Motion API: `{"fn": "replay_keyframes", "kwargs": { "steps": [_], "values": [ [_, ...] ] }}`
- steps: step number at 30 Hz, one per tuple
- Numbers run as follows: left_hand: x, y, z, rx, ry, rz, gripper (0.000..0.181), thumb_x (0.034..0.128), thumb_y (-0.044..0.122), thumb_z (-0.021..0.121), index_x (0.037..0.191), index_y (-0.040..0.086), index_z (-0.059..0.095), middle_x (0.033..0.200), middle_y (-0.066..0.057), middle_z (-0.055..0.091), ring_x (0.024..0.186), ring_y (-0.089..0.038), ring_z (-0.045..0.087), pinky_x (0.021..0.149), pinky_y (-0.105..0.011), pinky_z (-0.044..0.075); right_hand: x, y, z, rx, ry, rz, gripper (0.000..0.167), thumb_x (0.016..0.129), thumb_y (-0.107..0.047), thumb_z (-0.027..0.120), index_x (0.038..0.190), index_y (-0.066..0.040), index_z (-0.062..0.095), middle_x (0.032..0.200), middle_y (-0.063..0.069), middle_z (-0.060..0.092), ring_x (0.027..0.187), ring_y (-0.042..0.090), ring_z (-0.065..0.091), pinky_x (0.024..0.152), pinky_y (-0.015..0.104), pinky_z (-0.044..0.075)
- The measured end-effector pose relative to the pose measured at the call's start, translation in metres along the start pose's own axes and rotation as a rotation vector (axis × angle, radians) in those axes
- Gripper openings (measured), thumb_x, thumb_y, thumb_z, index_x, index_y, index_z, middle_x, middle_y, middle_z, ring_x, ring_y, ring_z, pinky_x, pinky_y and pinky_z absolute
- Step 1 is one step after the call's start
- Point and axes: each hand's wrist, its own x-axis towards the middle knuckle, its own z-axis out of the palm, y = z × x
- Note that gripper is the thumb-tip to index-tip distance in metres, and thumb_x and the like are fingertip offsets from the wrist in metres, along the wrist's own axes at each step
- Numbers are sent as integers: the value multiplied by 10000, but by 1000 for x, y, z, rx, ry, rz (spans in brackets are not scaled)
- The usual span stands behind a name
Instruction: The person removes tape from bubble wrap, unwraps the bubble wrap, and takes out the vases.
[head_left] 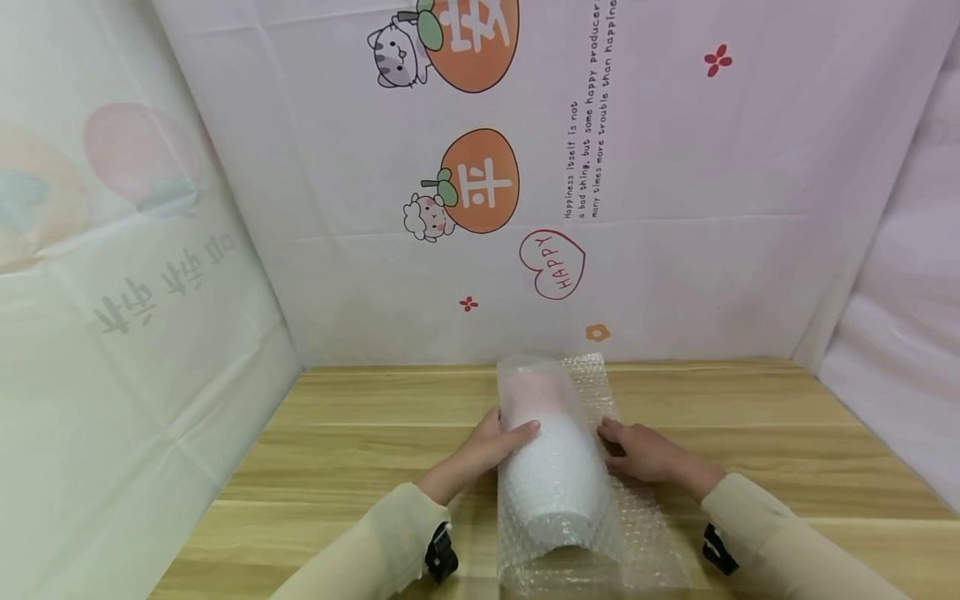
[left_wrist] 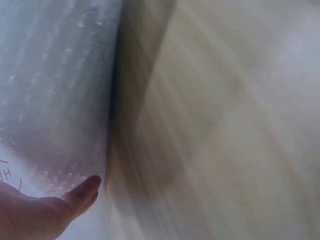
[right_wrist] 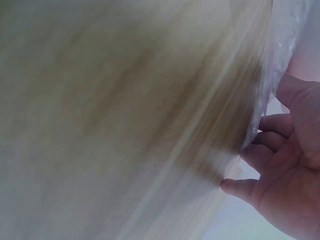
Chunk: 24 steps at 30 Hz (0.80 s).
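Observation:
A white, vase-shaped object (head_left: 558, 479) with a pinkish far end lies on its side, rolled in clear bubble wrap (head_left: 645, 525). Its wider end faces me. My left hand (head_left: 491, 442) holds it from the left, the thumb over the top and the other fingers along the side, partly hidden. In the left wrist view, the fingertips (left_wrist: 90, 186) touch the wrap. On the right, my right hand (head_left: 645, 450) pinches the wrap where a loose part spreads beside the object. In the right wrist view, the right hand's fingers (right_wrist: 265, 155) are bent at the wrap's edge.
The wooden table (head_left: 360, 467) runs back to a white printed cloth (head_left: 675, 275) hanging upright behind it. More pale cloth (head_left: 97, 400) hangs along the left side, and another on the right. A black strap sits on each wrist.

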Motion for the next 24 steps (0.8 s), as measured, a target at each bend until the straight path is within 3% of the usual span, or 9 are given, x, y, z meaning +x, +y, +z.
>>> {"fn": "replay_keyframes", "kwargs": {
  "steps": [5, 9, 12, 18, 24],
  "values": [
    [4, 6, 0, 3, 1, 121, 858, 893, 412, 684, 1485, -40, 258, 1489, -246, 318, 1359, -366, 321, 1082, -505, 293, -1, -1, 0, 5, -1, 3, 553, 933, -161, 657, 1345, 151, 461, 1424, 355, 357, 1272, 490, 396, 1012, 554, 359],
    [5, 18, 2, 102, 47, 211, 859, 871, 400, 709, 1489, -8, 274, 1480, -226, 327, 1349, -341, 330, 1077, -508, 295, -1, -1, 0, 5, 2, 3, 555, 932, -161, 658, 1345, 153, 460, 1425, 353, 358, 1275, 486, 394, 1013, 551, 359],
    [4, 30, 6, 173, 54, 231, 882, 850, 408, 728, 1481, -15, 280, 1467, -212, 336, 1330, -325, 345, 1068, -497, 307, -1, 0, 0, 1, 6, 4, 558, 929, -164, 661, 1345, 150, 463, 1424, 348, 365, 1275, 481, 399, 1011, 549, 364],
    [3, 55, 20, 334, -14, 298, 908, 843, 400, 736, 1477, -41, 260, 1473, -219, 321, 1329, -300, 355, 1076, -425, 321, 0, 1, 1, 7, 9, 8, 562, 928, -173, 663, 1349, 143, 465, 1423, 343, 373, 1274, 474, 406, 1008, 552, 367],
    [-2, 70, 32, 462, -85, 281, 939, 859, 459, 703, 1507, -35, 235, 1535, -185, 279, 1392, -268, 292, 1104, -387, 288, 0, 2, 0, -3, 19, -11, 577, 921, -181, 673, 1351, 142, 464, 1409, 348, 388, 1258, 478, 422, 998, 557, 375]
  ]
}}
